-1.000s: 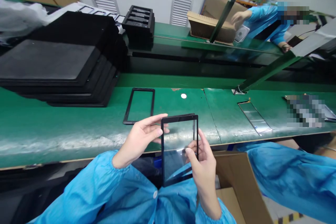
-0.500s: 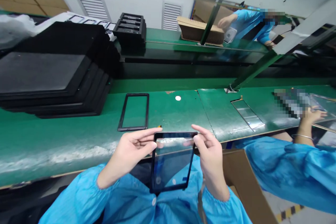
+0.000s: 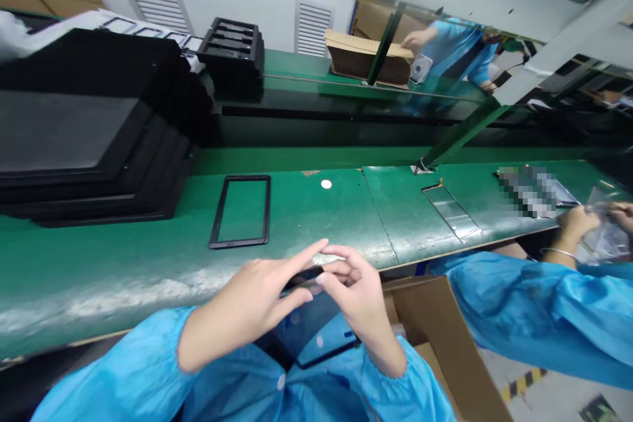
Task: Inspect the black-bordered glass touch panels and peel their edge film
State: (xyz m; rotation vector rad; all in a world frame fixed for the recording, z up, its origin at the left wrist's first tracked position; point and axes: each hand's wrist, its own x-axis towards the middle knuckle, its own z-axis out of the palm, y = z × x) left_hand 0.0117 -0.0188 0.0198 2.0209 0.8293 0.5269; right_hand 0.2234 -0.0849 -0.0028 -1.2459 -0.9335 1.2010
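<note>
A see-through tablet screen panel with a black border (image 3: 319,322) is held in front of my chest, just off the bench's near edge. My left hand (image 3: 242,310) pinches its upper left part between thumb and fingers. My right hand (image 3: 357,293) grips the upper right, thumb in front and fingers curled. The fingertips of both hands meet over the panel's top edge and hide most of it. On the bench beyond my left hand lies a black rectangular tablet frame (image 3: 268,211), flat and apart from both hands.
Stacked black trays (image 3: 64,132) fill the left side of the green bench (image 3: 301,221). Another clear panel (image 3: 451,211) lies to the right. A co-worker's hand (image 3: 576,224) handles clear plastic at far right. An open cardboard box (image 3: 445,330) stands below; a green post (image 3: 459,135) rises behind.
My hands have drawn together from the panel's two upper corners to its top edge, and the panel is tilted more. The co-worker's hand at right now holds clear plastic.
</note>
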